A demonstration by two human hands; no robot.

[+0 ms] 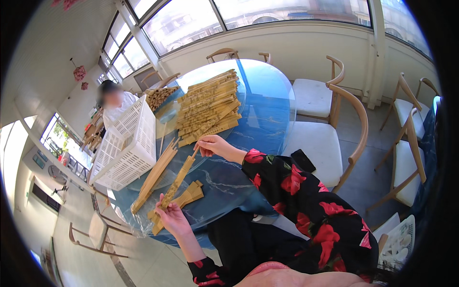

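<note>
A round blue tabletop (pixel 267 119) carries a white basket (pixel 125 143) tipped on its side and a big stack of bamboo strips (pixel 209 107) within arm's reach. The left hand (pixel 171 216) and right hand (pixel 210 145) pinch opposite ends of one bamboo strip (pixel 179 179), fingers closed, keeping it taut above the glass.

The face of the other person (pixel 114 98) in the upper left is blurred. A white basket (pixel 125 143) hides most of that person's body. At the lower right edge, a white tray (pixel 399 241) is cut off by the dark rim.
</note>
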